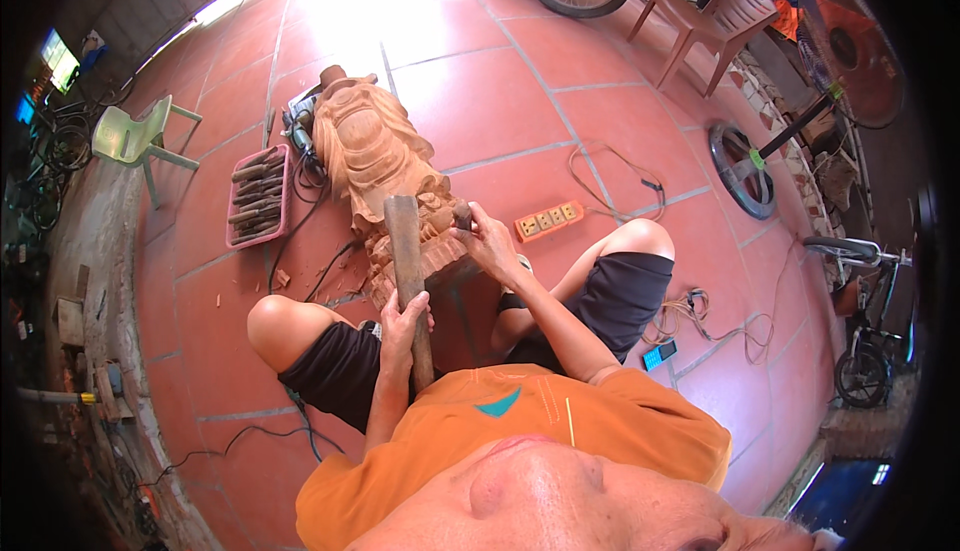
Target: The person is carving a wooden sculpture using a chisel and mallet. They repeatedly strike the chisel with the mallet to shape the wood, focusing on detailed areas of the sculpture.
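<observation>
A: Starting and ending with the head view: where to look for the carving [365, 146]?

B: Lying on the floor [545, 116], upper centre of the frame, base end nearest the knees [645, 239].

A: And the hands?

B: Left hand [405, 323], centre of the frame: wrapped round a mallet [404, 241], thick end up. Right hand [487, 244], just right of it: fingers closed on a small dark piece [462, 216] by the carving's base. Too covered to tell what; perhaps a chisel.

A: Worst risk?

B: Probably a glancing blow, landing on knuckles. Likely cause: so small a target, pinched so close to its end.

A: For the carving?

B: Could rock or slide under a hard knock, with no clamp in sight. Could also chip along the thin folds, given too steep an angle.

A: Nearby trouble?

B: Flying chips reaching the power strip [549, 221], right of centre. Also a nudge to the basket [286, 187], left of centre, if rolled into.
</observation>
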Motion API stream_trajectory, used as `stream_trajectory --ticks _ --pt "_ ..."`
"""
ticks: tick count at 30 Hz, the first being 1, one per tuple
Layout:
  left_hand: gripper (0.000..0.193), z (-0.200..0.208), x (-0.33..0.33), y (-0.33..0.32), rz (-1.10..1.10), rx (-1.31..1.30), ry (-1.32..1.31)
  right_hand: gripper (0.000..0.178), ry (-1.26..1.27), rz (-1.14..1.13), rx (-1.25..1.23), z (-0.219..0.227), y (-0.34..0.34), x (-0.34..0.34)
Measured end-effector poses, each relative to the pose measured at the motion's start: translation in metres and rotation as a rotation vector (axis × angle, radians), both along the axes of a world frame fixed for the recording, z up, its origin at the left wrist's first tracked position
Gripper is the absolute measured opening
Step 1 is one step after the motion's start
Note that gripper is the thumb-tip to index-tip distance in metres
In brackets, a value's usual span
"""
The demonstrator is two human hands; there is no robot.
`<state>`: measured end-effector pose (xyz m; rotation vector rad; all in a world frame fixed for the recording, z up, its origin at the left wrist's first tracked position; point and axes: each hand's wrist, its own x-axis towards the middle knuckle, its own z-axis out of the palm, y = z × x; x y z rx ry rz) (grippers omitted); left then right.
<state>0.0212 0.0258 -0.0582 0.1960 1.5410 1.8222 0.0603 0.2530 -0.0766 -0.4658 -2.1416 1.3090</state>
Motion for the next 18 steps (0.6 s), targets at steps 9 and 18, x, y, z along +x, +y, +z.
stream_trajectory --ticks 9,18 --pt "0.028 -0.001 0.001 -0.002 0.016 0.009 0.011 0.042 -0.103 0.054 0.093 0.003 0.003 0.0" --pt "0.028 -0.002 0.001 -0.005 0.012 -0.015 0.047 0.056 0.049 0.194 -0.05 0.092 0.02 -0.033"
